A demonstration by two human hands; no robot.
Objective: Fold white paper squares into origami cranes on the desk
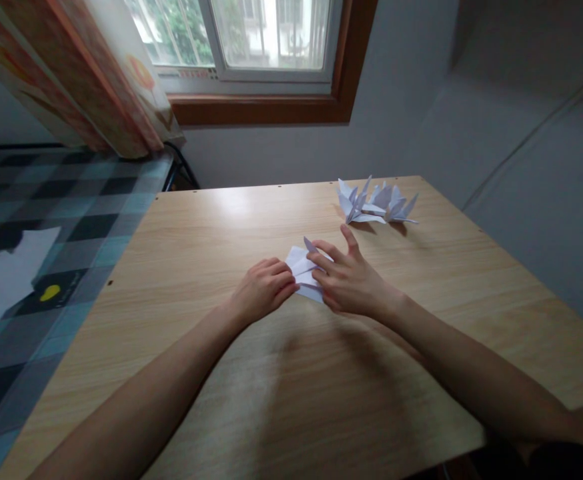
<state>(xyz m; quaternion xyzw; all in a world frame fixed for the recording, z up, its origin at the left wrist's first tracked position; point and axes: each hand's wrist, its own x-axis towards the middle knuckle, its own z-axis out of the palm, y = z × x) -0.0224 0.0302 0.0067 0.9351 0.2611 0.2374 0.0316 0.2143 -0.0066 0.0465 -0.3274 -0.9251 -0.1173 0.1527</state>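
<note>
A small folded sheet of white paper (302,270) lies on the wooden table between my two hands, with a narrow flap standing up at its far side. My left hand (266,288) has its fingers pressed together on the paper's left edge. Over the right part of the paper is my right hand (344,273), fingers spread and thumb raised, with fingertips on or near the upright flap. Part of the paper is hidden beneath the right hand.
Several folded white paper cranes (371,203) stand together at the table's (196,253) far right. To the left is a checkered cloth surface (96,193) with loose white paper (26,273) on it. A curtain (121,87) hangs beside the window behind.
</note>
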